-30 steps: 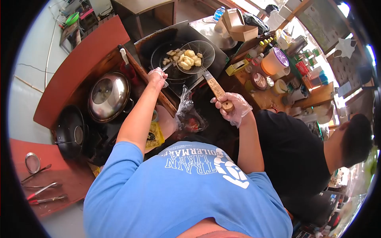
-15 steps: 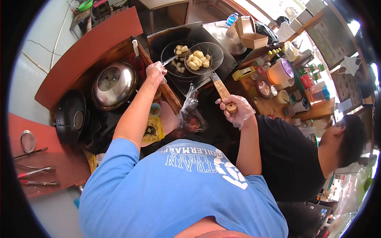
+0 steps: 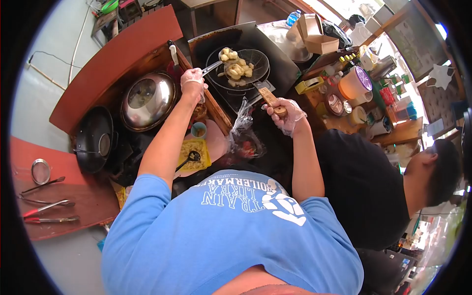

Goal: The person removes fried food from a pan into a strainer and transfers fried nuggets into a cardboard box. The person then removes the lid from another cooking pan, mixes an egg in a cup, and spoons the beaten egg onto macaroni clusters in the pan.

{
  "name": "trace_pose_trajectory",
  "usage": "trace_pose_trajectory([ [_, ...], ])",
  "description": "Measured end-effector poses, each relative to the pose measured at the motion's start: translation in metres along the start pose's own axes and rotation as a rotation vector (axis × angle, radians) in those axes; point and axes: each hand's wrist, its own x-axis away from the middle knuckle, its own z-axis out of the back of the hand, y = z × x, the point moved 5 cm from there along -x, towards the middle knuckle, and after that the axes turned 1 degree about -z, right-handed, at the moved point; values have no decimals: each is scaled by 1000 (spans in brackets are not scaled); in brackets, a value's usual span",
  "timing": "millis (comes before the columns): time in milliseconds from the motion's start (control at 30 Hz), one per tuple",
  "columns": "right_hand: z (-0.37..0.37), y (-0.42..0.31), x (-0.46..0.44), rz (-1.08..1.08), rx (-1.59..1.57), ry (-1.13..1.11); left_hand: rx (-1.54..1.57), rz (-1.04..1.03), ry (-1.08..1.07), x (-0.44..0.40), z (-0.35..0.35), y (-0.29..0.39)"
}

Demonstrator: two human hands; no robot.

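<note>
My left hand [image 3: 193,82], in a clear plastic glove, is closed on the metal handle of a ladle [image 3: 212,67]. Pale yellow food pieces [image 3: 227,54] sit in its bowl, over the left side of a round wire skimmer [image 3: 261,61]. More pieces [image 3: 238,70] lie in the skimmer's mesh. Gloved as well, my right hand [image 3: 290,117] grips the skimmer's wooden handle [image 3: 269,98]. Beneath the mesh is a dark wok [image 3: 210,55] on the stove [image 3: 275,46], largely covered by the skimmer.
Left of me are a lidded metal pan [image 3: 149,101] and a black wok [image 3: 93,137]. A yellow tray [image 3: 202,160] of crumbly food holds a black slotted spoon [image 3: 193,156]. A person in black [image 3: 364,191] is close on my right, near a shelf of containers [image 3: 355,84].
The skimmer has shifted left and lower over the wok, and my right hand has come up slightly. The ladle's bowl is now over the skimmer's edge rather than beside it.
</note>
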Motion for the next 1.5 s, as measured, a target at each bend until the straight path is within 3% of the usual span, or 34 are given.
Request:
trace_pose_trajectory([
  [133, 10, 6, -17, 1, -67, -121, -368, -126, -6, 15, -3, -1],
  [200, 15, 6, -17, 5, -57, -156, -731, -856, 21, 34, -12, 22],
  [300, 21, 9, -15, 14, 7, -124, -730, -878, -103, 38, -19, 26],
  [467, 44, 22, -20, -41, 140, 1, -795, -1019, 53, 46, -12, 38],
  [567, 47, 20, -22, 19, 147, -58, -766, -1004, 95, 46, -1, 37],
  [633, 56, 23, -23, -102, 9, -112, -802, -986, 102, 46, 5, 39],
  [700, 102, 44, -76, -98, 21, -58, -833, -957, 108, 48, 7, 41],
  [733, 130, 46, -112, 165, 405, 110, -853, -967, 104, 49, 7, 42],
  [767, 138, 46, -135, 254, 727, 229, -874, -978, 101, 50, 7, 42],
  [800, 146, 46, -156, 312, 1049, 385, -880, -975, 108, 52, 5, 43],
  [833, 148, 49, -179, 187, 1311, 493, -912, -969, 104, 53, 3, 43],
  [867, 172, 70, -238, 242, 1508, 490, -943, -964, 102, 55, 0, 44],
  [933, 215, 122, -320, 271, 753, 356, -998, -957, 110, 53, -9, 43],
  [1000, 201, 138, -312, 232, 637, 311, -1014, -925, 91, 51, -14, 44],
  [1067, 174, 120, -278, 662, 956, 423, -1017, -921, 83, 47, -17, 45],
  [1100, 161, 110, -263, 664, 961, 415, -1013, -920, 66, 46, -20, 45],
  [1167, 147, 96, -244, 379, 1190, 536, -1019, -891, 82, 44, -23, 48],
  [1200, 149, 101, -249, 387, 1196, 532, -1027, -876, 69, 42, -25, 49],
  [1267, 146, 103, -248, 821, 1321, 773, -1034, -859, 67, 38, -27, 51],
  [1333, 161, 116, -262, 940, 1385, 736, -1032, -875, 19, 32, -29, 55],
  [1433, 244, 165, -372, 397, 1238, 585, -1034, -808, 4, 19, -26, 58],
  [1500, 235, 141, -342, 368, 1264, 462, -1017, -796, -4, 12, -24, 62],
])
